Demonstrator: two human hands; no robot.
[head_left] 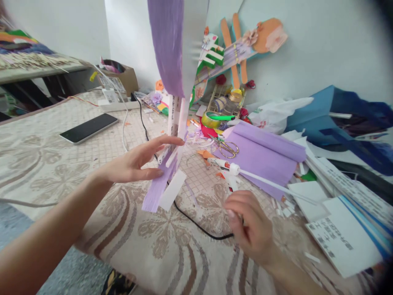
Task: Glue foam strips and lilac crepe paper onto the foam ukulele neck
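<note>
An upright piece (pixel 177 119) made of white board and printed paper strips stands in front of me, with purple crepe paper (pixel 168 45) hanging over its upper part. My left hand (pixel 138 159) grips its lower end, thumb on a purple strip (pixel 153 196) and index finger across the upright. Beside that strip a white flap (pixel 173 190) sticks out. My right hand (pixel 250 223) has its fingers curled at the handle of a white hot glue gun (pixel 219 164), partly hiding it. A long glue stick (pixel 276 186) juts from the gun's back; its nozzle points left.
Gold-handled scissors (pixel 229 149) rest beside purple paper (pixel 260 157). A phone (pixel 89 128) and a power strip (pixel 118 106) lie to the left. A black cord (pixel 199 225) crosses the tablecloth. Printed cards (pixel 340 235), a blue bag (pixel 325 110) and paper scraps occupy the right side.
</note>
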